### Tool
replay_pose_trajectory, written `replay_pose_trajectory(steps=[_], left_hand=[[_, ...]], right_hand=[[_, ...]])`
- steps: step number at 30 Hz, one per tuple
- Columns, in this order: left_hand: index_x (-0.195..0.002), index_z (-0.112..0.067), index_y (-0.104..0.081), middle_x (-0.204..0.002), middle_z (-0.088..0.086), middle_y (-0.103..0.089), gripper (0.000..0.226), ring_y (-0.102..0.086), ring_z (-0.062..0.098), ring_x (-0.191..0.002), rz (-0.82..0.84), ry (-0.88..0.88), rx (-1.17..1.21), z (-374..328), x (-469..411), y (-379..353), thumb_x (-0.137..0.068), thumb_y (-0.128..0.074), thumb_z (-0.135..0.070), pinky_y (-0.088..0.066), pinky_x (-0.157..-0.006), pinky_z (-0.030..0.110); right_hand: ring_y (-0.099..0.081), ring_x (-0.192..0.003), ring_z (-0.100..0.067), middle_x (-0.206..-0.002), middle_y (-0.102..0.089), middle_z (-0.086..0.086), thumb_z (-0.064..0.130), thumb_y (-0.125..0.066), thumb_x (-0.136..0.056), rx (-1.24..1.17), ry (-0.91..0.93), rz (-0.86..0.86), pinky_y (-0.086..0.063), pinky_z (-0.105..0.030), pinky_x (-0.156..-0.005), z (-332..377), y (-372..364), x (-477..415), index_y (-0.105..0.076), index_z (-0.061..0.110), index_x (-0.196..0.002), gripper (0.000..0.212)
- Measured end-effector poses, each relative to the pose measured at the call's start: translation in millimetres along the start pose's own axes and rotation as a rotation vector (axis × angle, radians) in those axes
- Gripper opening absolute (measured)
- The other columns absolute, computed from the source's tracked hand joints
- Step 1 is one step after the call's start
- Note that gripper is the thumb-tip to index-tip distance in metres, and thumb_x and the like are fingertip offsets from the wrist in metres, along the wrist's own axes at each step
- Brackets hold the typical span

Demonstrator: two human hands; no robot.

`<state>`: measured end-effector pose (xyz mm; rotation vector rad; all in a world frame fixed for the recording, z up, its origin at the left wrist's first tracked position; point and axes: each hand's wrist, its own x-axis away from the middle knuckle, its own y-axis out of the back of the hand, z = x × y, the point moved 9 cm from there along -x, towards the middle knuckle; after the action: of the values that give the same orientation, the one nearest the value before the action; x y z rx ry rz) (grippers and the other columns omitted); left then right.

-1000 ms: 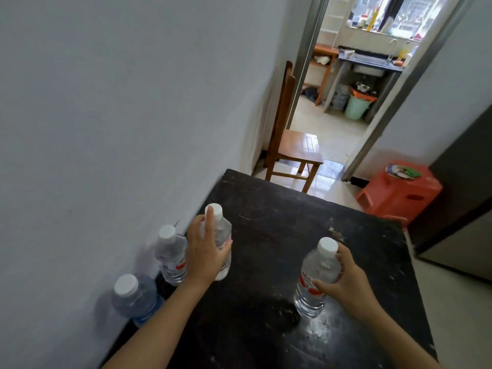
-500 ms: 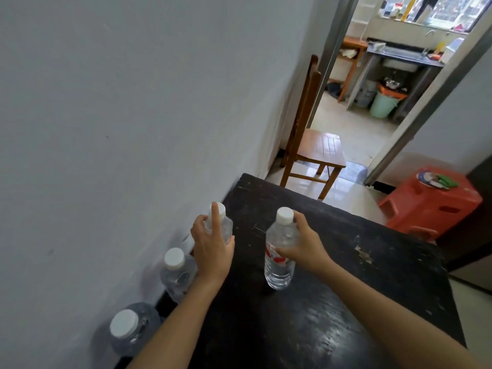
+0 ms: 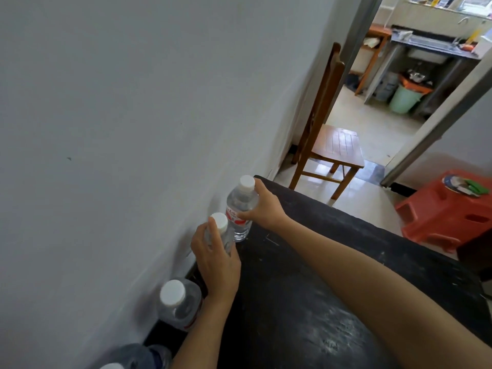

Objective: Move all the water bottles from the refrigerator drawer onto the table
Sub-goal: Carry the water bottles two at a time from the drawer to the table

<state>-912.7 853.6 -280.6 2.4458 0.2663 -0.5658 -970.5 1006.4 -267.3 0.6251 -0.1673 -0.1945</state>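
Several clear water bottles with white caps stand in a row along the wall on the black table [image 3: 332, 275]. My right hand [image 3: 263, 206] grips the farthest bottle [image 3: 241, 206], which has a red label, upright at the table's far left corner. My left hand [image 3: 215, 262] is wrapped round the bottle behind it [image 3: 219, 225], mostly hiding its body. A third bottle [image 3: 178, 304] stands closer to me by the wall. A bluish bottle [image 3: 138, 355] shows at the bottom edge. The refrigerator drawer is out of view.
The white wall [image 3: 133, 129] runs close along the table's left side. A wooden chair [image 3: 327, 145] stands past the table's far edge. A red plastic stool [image 3: 447, 214] sits on the floor to the right. A doorway opens onto a kitchen with a green bin [image 3: 404, 98].
My right hand has carried its bottle from the middle of the table leftward and away, up to the wall at the far end of the row. My left hand stays on its bottle.
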Motion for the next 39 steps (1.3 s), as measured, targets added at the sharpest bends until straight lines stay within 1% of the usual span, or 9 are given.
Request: replay_pose_trajectory(steps=[4,11,14,16,20,24,28,35,39], left_hand=[[-0.134,-0.033,-0.006,-0.128,0.031,-0.043,0.105,-0.035,0.037,-0.121,0.009,0.103,0.049,15.6,-0.3,-3.0,-0.066,-0.078,0.001,-0.038,-0.092,0.048],[-0.135,-0.029,-0.007,-0.129,0.034,-0.040,0.105,-0.024,0.029,-0.120,-0.056,0.118,0.077,13.5,-1.3,-1.7,-0.065,-0.077,0.005,-0.028,-0.096,0.048],[-0.135,-0.025,-0.006,-0.134,0.019,-0.028,0.106,-0.023,0.031,-0.121,-0.065,0.078,0.049,14.8,2.6,-2.4,-0.063,-0.077,0.004,-0.023,-0.097,0.048],[-0.135,-0.028,-0.003,-0.134,0.013,-0.024,0.106,-0.024,0.033,-0.124,-0.051,0.091,0.040,16.5,6.3,-3.9,-0.065,-0.077,0.003,-0.027,-0.099,0.048],[-0.128,-0.044,0.001,-0.138,0.029,-0.029,0.104,-0.030,0.043,-0.128,0.008,0.214,0.069,19.4,11.9,-7.5,-0.071,-0.074,0.000,-0.033,-0.101,0.052],[-0.130,-0.041,-0.006,-0.138,0.028,-0.032,0.097,-0.031,0.044,-0.127,-0.003,0.241,0.054,19.0,9.2,-6.1,-0.072,-0.073,-0.002,-0.030,-0.102,0.054],[-0.134,-0.034,-0.010,-0.136,0.029,-0.036,0.097,-0.033,0.045,-0.127,0.014,0.242,-0.005,17.3,8.5,-2.2,-0.070,-0.076,-0.005,-0.026,-0.103,0.053],[-0.136,-0.035,-0.010,-0.142,0.028,-0.027,0.097,-0.024,0.041,-0.132,0.012,0.102,0.003,-28.8,2.8,23.0,-0.069,-0.074,-0.006,-0.023,-0.106,0.051],[-0.138,-0.026,-0.013,-0.141,0.029,-0.028,0.093,-0.027,0.043,-0.130,0.065,0.022,-0.009,-50.9,8.1,36.7,-0.071,-0.074,-0.009,-0.027,-0.104,0.051]], right_hand=[[-0.051,-0.117,-0.024,-0.127,-0.053,-0.007,0.012,-0.076,-0.072,-0.014,-0.036,0.036,-0.044,-0.033,-0.094,-10.0,-11.7,-12.5,-0.035,0.018,-0.134,0.075],[-0.049,-0.119,-0.025,-0.128,-0.052,-0.008,0.007,-0.075,-0.071,-0.050,-0.048,0.046,-0.044,-0.036,-0.095,-15.8,-12.9,-19.0,-0.038,0.018,-0.133,0.073],[-0.049,-0.119,-0.024,-0.128,-0.052,-0.008,0.007,-0.076,-0.071,-0.058,-0.034,0.047,-0.042,-0.033,-0.094,-14.9,-17.0,-19.2,-0.038,0.017,-0.134,0.074],[-0.049,-0.118,-0.024,-0.127,-0.053,-0.008,0.008,-0.076,-0.070,-0.048,-0.016,0.059,-0.041,-0.028,-0.090,-12.1,-20.2,-19.6,-0.038,0.017,-0.134,0.074],[-0.048,-0.118,-0.023,-0.128,-0.051,-0.009,0.006,-0.074,-0.071,0.025,0.010,0.135,-0.037,-0.025,-0.088,-3.3,-25.2,-22.3,-0.034,0.014,-0.135,0.076],[-0.046,-0.122,-0.029,-0.132,-0.049,-0.012,0.014,-0.077,-0.071,0.151,0.019,0.189,-0.039,-0.036,-0.099,0.4,-27.6,-23.4,-0.031,0.015,-0.137,0.081],[-0.036,-0.130,-0.033,-0.142,-0.039,-0.012,0.028,-0.074,-0.075,0.209,-0.019,0.169,-0.035,-0.050,-0.106,-8.5,-13.2,-13.4,-0.021,0.026,-0.143,0.086],[-0.043,-0.127,-0.026,-0.146,-0.034,-0.010,0.028,-0.061,-0.086,0.195,-0.121,0.088,-0.038,-0.036,-0.101,-31.1,34.5,66.7,-0.016,0.024,-0.145,0.074],[-0.038,-0.131,-0.027,-0.147,-0.032,-0.011,0.030,-0.058,-0.088,0.121,-0.177,0.081,-0.036,-0.038,-0.104,-40.4,58.0,118.7,-0.016,0.023,-0.144,0.070]])
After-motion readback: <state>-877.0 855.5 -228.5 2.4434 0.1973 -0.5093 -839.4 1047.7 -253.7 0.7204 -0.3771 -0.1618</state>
